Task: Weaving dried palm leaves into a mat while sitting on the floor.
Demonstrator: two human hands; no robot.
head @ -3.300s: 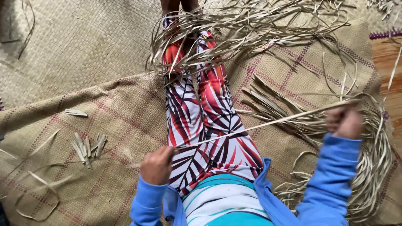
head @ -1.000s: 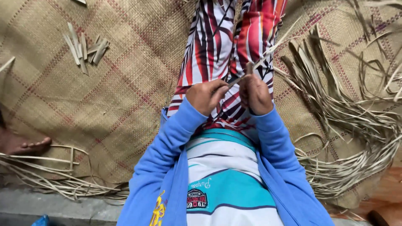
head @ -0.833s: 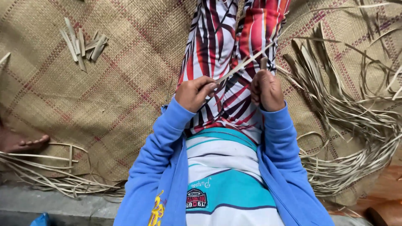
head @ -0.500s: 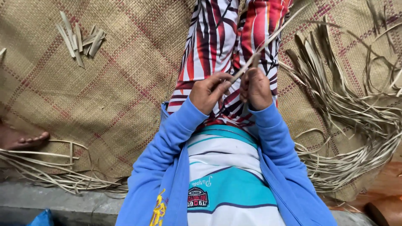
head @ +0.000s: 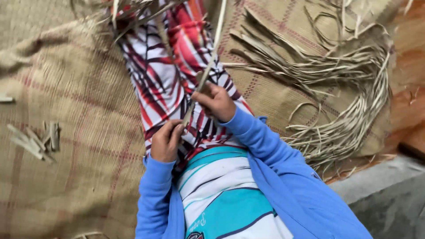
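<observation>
Dried, flat and pale, one long leaf strip (head: 208, 66) runs up over the patterned leggings (head: 164, 79) from between both hands. I see my left hand (head: 166, 141) curled shut, pinching the strip's lower end by the lap; my right hand (head: 217, 102) is closed around it just above. Beneath lies a coarse woven mat (head: 79, 177) with faint reddish checks. Short cut pieces (head: 37, 138) sit well to the left, and a tangled bundle of strips (head: 336, 88) curves on the right
</observation>
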